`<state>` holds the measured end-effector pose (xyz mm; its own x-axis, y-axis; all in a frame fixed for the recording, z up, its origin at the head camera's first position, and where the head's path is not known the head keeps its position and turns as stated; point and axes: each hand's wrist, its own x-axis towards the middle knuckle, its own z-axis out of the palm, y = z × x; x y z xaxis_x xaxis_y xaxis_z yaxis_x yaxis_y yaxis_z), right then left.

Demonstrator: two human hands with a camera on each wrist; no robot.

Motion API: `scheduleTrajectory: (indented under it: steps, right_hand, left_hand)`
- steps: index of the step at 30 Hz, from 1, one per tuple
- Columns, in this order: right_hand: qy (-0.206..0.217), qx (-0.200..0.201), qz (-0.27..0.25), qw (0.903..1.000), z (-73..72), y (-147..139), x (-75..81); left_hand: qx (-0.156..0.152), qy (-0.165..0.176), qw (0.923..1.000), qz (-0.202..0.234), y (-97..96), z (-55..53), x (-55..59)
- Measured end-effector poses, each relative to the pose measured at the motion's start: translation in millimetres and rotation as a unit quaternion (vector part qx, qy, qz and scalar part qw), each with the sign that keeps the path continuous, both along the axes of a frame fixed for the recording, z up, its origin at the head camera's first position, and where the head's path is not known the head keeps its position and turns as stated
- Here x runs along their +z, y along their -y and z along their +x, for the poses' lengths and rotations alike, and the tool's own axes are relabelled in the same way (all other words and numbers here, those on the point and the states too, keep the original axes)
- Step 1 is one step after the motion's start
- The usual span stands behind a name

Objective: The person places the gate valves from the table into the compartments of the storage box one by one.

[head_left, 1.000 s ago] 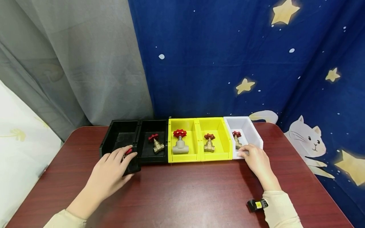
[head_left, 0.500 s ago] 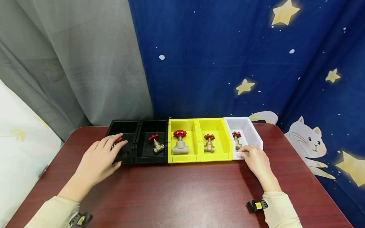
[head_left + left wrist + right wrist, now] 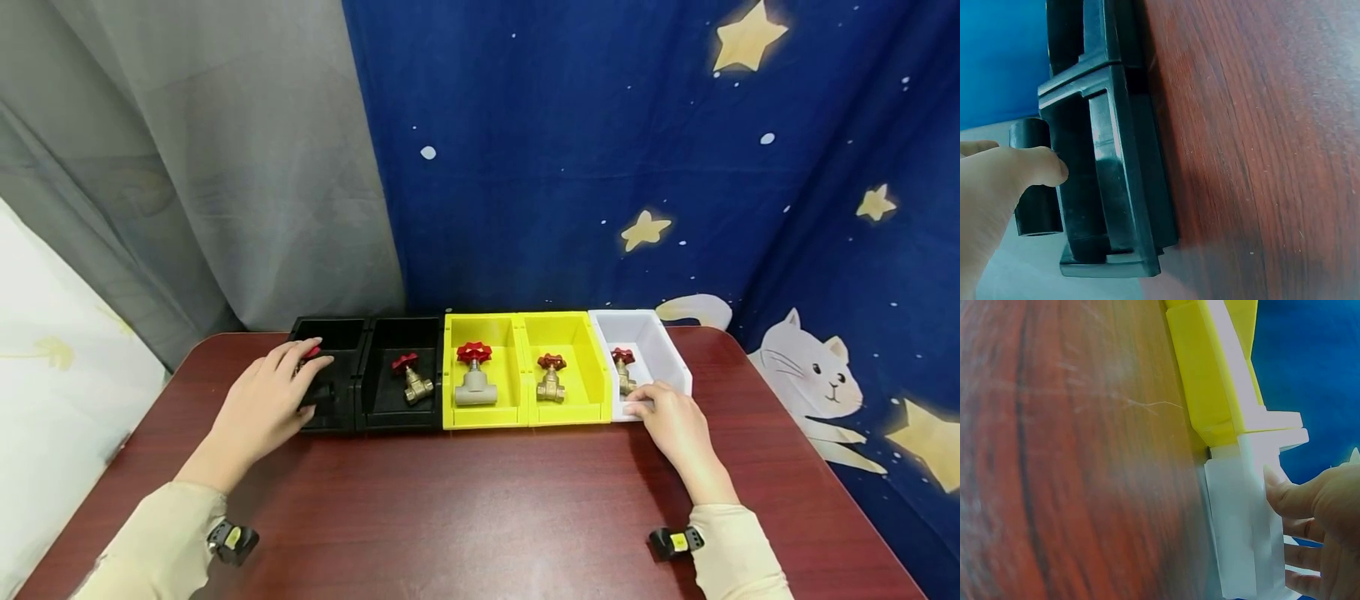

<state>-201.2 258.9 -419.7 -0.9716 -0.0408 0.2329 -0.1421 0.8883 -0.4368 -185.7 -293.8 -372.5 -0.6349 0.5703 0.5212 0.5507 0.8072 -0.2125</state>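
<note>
My left hand [image 3: 262,404] holds a valve with a red handwheel [image 3: 311,353] over the front of the leftmost black bin [image 3: 342,417]. In the left wrist view the thumb lies across the valve's black tubular body [image 3: 1038,215], beside the bin's front rim; the other fingers are mostly hidden. At the far right, my right hand [image 3: 675,421] grips the front rim of the white bin [image 3: 670,358]. The right wrist view has its thumb on the front wall [image 3: 1261,519] and the fingers behind it. A brass valve [image 3: 626,383] with a red handwheel lies inside, close to the fingertips.
Between them stand a second black bin [image 3: 397,329] with a brass valve [image 3: 417,388], a yellow bin [image 3: 455,329] with a grey valve [image 3: 476,390], and another yellow bin [image 3: 562,329] with a brass valve [image 3: 551,387]. Curtains [image 3: 525,208] hang behind the table [image 3: 480,508].
My left hand has carried the black valve left, from the near right corner of the leftmost black bin to over its front left part. The right hand has stayed in place.
</note>
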Motion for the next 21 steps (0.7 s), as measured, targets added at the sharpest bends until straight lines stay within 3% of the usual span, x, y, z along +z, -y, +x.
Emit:
scheduleTrajectory:
  steps: [14, 21]
  right_hand:
    - [-0.001, 0.001, 0.002, 1.0, -1.0, 1, -2.1]
    - [-0.003, 0.001, 0.003, 1.0, -0.9, 0, -1.0]
  left_hand:
    - [0.022, 0.059, 0.998, 0.005, 0.5, -25.7, -6.3]
    - [0.071, 0.125, 0.9896, -0.007, -4.7, -37.3, -4.6]
